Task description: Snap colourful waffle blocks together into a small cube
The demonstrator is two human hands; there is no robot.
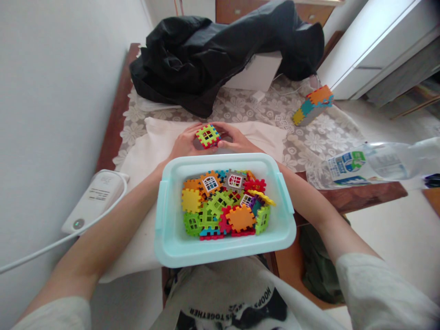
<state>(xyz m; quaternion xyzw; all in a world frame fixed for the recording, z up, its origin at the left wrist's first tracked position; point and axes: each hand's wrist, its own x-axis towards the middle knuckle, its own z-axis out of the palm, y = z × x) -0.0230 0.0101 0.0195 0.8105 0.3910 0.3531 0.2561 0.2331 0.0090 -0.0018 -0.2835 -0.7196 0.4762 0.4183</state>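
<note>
Just beyond the basin's far rim, my left hand [185,143] and my right hand [234,138] are both closed around a small cube of interlocking building tiles [208,135]. A lime-green window tile forms its top, edged with red, yellow and blue teeth. My left fingers wrap its left and far side; my right thumb and fingers grip its right side. The cube's underside is hidden. Between my forearms sits a pale turquoise plastic basin [225,251] with loose toothed tiles inside, among them an orange tile [241,218], a yellow tile [191,200] and green window tiles [217,204].
A larger block of joined tiles [313,105] stands on the lace tablecloth [330,137] at the right. A clear plastic bottle [371,164] lies near the table's right edge. Black fabric [192,50] and a white box [257,73] are at the back. At left is a power strip [96,197] with a cable.
</note>
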